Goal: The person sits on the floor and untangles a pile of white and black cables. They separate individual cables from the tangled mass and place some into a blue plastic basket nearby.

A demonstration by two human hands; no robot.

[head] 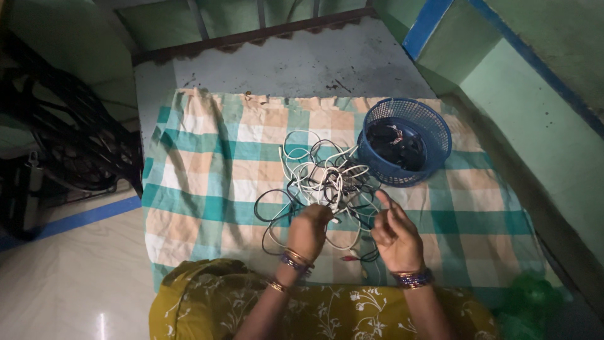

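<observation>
Checked cloth (pixel 207 170) on floor, tangled white and black cables (pixel 324 179), left hand (pixel 308 230) gripping them, right hand (pixel 396 236) open.

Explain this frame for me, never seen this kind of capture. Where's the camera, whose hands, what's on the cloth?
There is no machine here: one camera worn on a person's head looks down at their own two bare hands. They sit at a checked cloth in teal, peach and white, spread on the floor. In the middle lies a tangle of cables, white and black ones knotted together. The left hand is closed on the near edge of that tangle. The right hand is open with fingers spread, just beside the cables, apparently touching a strand. Behind the tangle stands a round blue basket with dark items inside, too dim to identify.
</observation>
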